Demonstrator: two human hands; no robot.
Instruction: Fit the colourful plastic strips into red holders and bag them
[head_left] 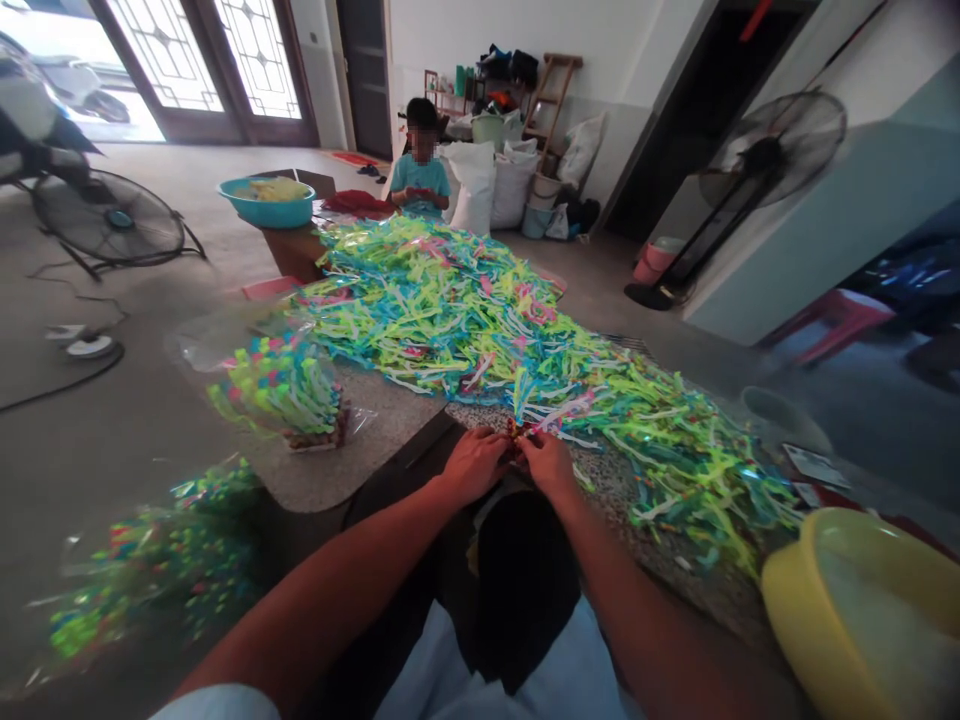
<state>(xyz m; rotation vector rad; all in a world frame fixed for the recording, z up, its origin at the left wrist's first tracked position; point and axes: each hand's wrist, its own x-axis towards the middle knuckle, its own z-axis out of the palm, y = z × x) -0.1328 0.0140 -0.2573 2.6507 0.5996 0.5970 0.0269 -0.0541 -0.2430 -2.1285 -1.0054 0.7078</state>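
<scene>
My left hand [478, 463] and my right hand [547, 462] meet at the near edge of the table, with fingers closed on a small bundle of strips [520, 395]. The bundle has a dark red, beaded-looking lower end between my fingertips, and blue, yellow and white strips stick up from it. Just beyond my hands spreads a large heap of green, blue, white and pink strips [450, 310]. To the left, a neat stack of similar bundles [281, 390] lies with its red ends together on clear plastic.
A yellow tub [795, 590] stands at right. A clear bag of bundles [180, 560] sits low at left. A blue basin [266, 205] rests beyond the heap, near a seated person [420, 180]. Floor fan [112, 220] and stand fan [757, 160] flank the room.
</scene>
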